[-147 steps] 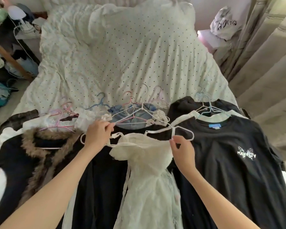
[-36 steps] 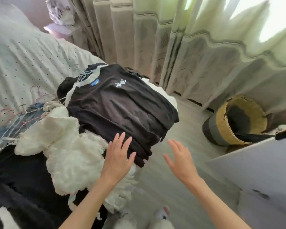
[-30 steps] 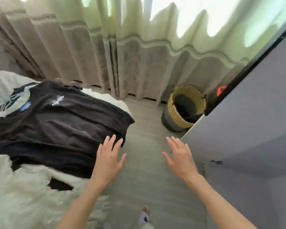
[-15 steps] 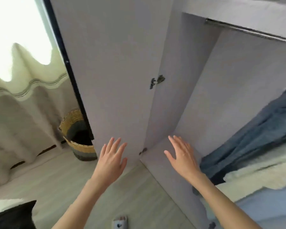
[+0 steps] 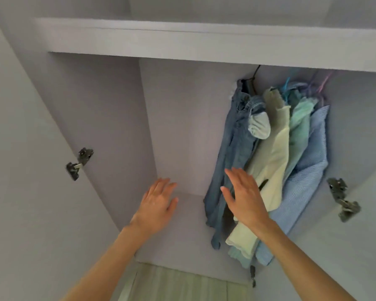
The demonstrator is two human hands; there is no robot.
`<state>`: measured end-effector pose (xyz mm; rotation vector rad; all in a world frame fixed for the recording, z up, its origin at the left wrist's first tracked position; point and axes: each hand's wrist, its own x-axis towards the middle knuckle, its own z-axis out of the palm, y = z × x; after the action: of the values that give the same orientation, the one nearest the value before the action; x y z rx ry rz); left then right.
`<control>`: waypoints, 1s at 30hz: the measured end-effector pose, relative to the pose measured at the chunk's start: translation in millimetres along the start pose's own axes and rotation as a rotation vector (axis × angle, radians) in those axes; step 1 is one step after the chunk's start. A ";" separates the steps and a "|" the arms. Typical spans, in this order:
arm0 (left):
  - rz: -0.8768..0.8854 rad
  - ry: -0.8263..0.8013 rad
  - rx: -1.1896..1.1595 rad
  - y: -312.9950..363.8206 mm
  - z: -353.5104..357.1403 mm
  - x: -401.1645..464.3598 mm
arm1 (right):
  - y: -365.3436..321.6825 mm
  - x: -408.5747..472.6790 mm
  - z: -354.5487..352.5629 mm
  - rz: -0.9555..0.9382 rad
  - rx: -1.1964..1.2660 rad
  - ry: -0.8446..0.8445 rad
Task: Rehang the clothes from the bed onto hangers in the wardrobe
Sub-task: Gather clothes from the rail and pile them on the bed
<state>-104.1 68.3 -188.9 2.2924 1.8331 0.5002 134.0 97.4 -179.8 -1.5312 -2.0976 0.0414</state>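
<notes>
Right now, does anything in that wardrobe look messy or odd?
Slightly. The hanging clothes are all bunched at the right, and the jeans have a pale pocket lining turned out. Both hands, left hand and right hand, are open, holding nothing.

An open wardrobe [image 5: 182, 127] is seen from below, its shelf [image 5: 204, 42] spanning the top and door hinges [image 5: 79, 164] fixed at both sides. At the right of the compartment, blue jeans [image 5: 232, 153], a pale yellow garment [image 5: 271, 166], a mint green garment [image 5: 300, 131] and a blue striped shirt [image 5: 313, 166] are hung side by side on hangers [image 5: 287, 83]. The left hand [image 5: 157, 205] and right hand [image 5: 245, 196] are held out with fingers straight and nothing is grasped, the right one being raised in front of the jeans.
</notes>
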 end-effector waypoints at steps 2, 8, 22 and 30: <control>0.052 0.001 -0.069 25.3 -3.0 38.0 | 23.0 20.7 -19.3 0.030 -0.022 0.087; 0.130 0.050 -0.217 94.7 -1.3 133.7 | 93.3 81.6 -57.9 0.122 -0.146 0.287; -0.245 0.045 -0.877 201.8 -1.5 294.7 | 169.7 131.4 -42.4 0.129 -0.215 0.312; -0.195 -0.007 -0.849 199.0 -4.8 310.3 | 176.2 143.2 -46.8 0.109 -0.236 0.326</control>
<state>135.4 322.1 -70.0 1.5232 1.4107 0.9926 278.4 274.4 -140.3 -1.6586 -1.8082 -0.4030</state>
